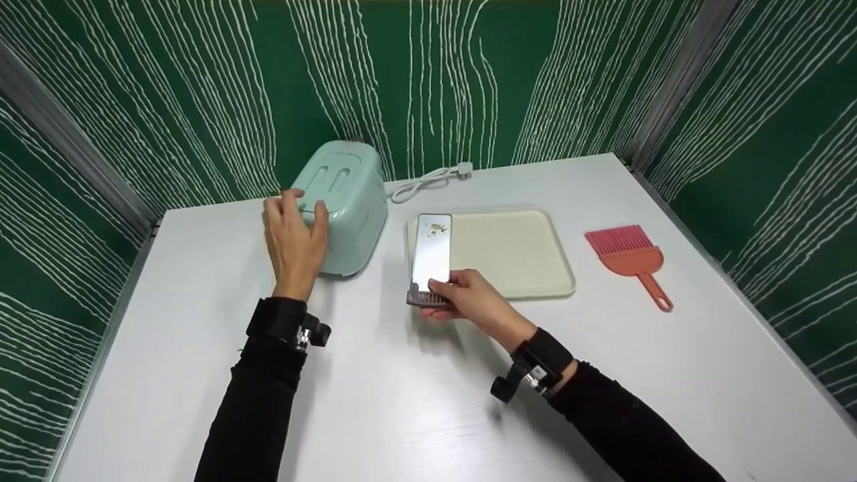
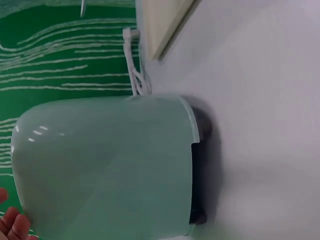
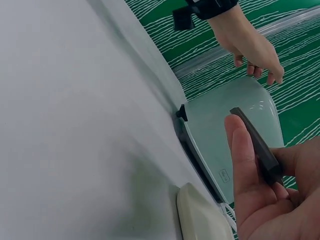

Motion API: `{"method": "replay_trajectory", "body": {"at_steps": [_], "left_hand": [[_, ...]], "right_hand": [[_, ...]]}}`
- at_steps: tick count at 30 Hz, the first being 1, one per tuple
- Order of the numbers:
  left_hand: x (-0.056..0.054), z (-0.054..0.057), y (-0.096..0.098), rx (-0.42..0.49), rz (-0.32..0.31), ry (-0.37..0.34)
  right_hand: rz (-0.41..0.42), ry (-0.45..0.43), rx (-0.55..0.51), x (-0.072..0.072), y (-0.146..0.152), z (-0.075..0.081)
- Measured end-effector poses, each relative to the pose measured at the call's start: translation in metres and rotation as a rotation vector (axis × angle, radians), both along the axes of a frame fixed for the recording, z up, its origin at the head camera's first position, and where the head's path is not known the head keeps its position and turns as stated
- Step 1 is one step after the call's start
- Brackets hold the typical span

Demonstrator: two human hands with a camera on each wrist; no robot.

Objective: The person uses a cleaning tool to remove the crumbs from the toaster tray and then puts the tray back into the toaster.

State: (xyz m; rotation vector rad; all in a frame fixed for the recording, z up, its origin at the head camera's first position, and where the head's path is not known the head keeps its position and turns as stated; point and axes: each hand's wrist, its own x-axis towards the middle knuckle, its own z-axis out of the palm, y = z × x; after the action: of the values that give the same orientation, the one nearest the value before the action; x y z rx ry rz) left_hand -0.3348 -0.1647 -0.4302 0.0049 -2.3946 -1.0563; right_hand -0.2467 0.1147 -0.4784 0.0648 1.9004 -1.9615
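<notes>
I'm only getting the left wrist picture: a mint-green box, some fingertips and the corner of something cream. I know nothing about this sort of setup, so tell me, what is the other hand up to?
Observer: The right hand is holding a flat silvery piece.
Visitor: Is it clean?
Observer: No, the head view shows brownish specks near its far end.
Visitor: And is there anything past that cream thing?
Observer: Yes, a small brush with an orange handle lies on the table, to the right of the cream tray.
</notes>
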Motion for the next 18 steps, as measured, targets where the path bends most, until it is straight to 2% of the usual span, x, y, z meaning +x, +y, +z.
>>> {"method": "replay_trajectory", "body": {"at_steps": [6,10,13,18], "left_hand": [[0.012,-0.002,0.020,0.016,-0.104,0.030],[0.021,0.000,0.037,0.045,-0.163,0.000],[0.026,-0.001,0.048,0.044,-0.222,-0.057],[0.032,-0.004,0.064,0.087,-0.322,-0.262]], "right_hand": [[-0.032,0.008,-0.037,-0.004,0.008,0.006],[-0.051,0.018,-0.041,-0.006,0.014,0.010],[-0.065,0.023,-0.047,-0.007,0.018,0.012],[-0.082,0.033,-0.070,-0.009,0.023,0.015]]}}
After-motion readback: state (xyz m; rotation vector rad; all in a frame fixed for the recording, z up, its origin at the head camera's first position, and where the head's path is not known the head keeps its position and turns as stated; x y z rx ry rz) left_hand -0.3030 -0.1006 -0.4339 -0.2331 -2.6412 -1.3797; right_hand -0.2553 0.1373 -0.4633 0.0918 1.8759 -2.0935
